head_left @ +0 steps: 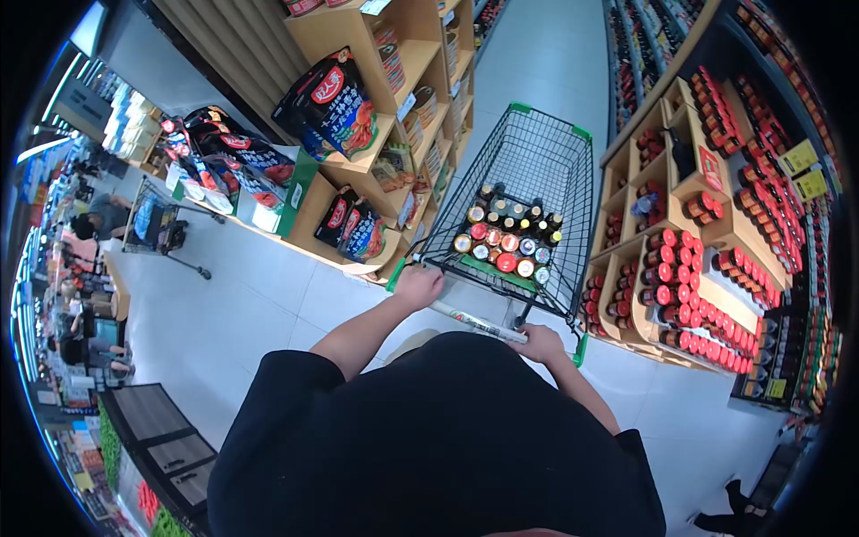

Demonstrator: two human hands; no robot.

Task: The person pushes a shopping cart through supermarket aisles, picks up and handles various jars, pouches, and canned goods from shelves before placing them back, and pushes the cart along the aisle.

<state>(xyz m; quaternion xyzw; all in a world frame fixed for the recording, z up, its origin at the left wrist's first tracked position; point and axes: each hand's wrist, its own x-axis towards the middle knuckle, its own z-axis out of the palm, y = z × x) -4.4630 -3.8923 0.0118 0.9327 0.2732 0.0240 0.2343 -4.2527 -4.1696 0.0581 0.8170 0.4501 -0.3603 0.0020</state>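
A wire shopping cart [528,161] with green corner pieces stands in front of me. My left hand [419,287] is closed around the left part of its white handle [479,323]. Near the handle's right end, my right hand [542,343] is wrapped around it too. Inside the cart, at the end closer to me, several jars with red, white and dark lids [506,262] stand packed together. Several dark bottles [519,211] with lighter caps stand just behind them. The far part of the basket shows bare wire mesh.
To the left, a wooden shelf [367,161] carries large black-and-red pouches [331,103]. On the right, wooden shelves hold rows of red-lidded jars [671,268]. An aisle floor [532,54] runs ahead between shelves. Another cart [159,224] and people [107,215] are at far left.
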